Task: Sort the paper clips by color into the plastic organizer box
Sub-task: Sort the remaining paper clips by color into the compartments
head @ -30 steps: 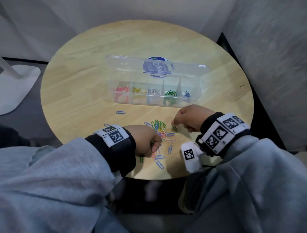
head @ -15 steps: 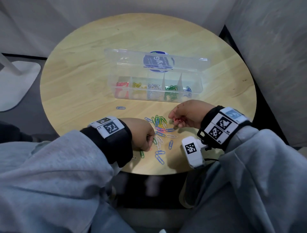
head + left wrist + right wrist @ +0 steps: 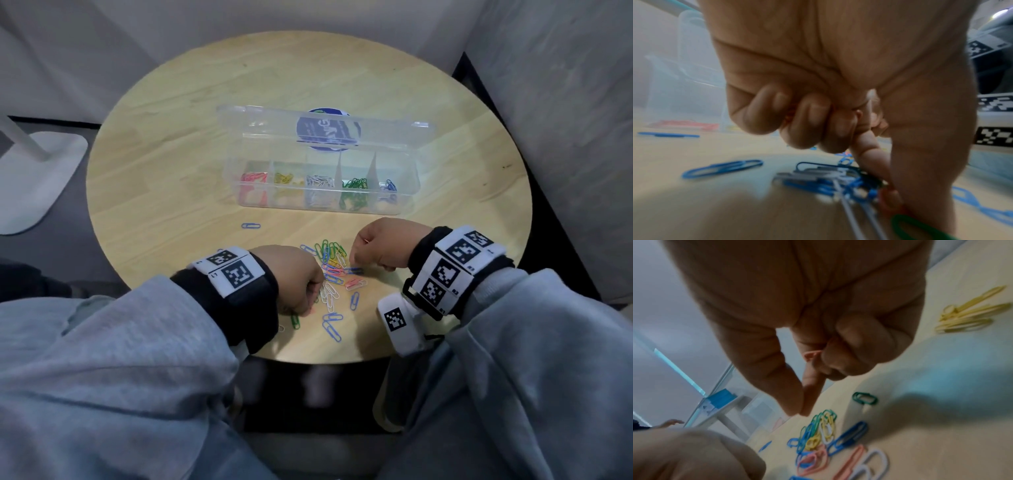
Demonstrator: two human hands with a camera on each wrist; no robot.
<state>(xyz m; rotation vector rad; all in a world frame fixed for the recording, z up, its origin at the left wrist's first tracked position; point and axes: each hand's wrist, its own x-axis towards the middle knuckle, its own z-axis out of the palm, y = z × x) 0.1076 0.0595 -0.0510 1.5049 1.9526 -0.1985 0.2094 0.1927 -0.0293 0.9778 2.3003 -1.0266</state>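
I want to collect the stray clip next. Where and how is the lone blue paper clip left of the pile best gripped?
The lone blue paper clip lies flat on the round wooden table, apart from others. Pinch its two long sides from above.

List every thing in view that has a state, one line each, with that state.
organizer box: lid open, compartments partly filled by color.
loose paper clips: unsorted on the table, between the hands.
lone blue clip: flat, apart from the pile.
left hand: fingers curled, fingertip in the pile.
right hand: curled, pink clip tucked in its fingers.
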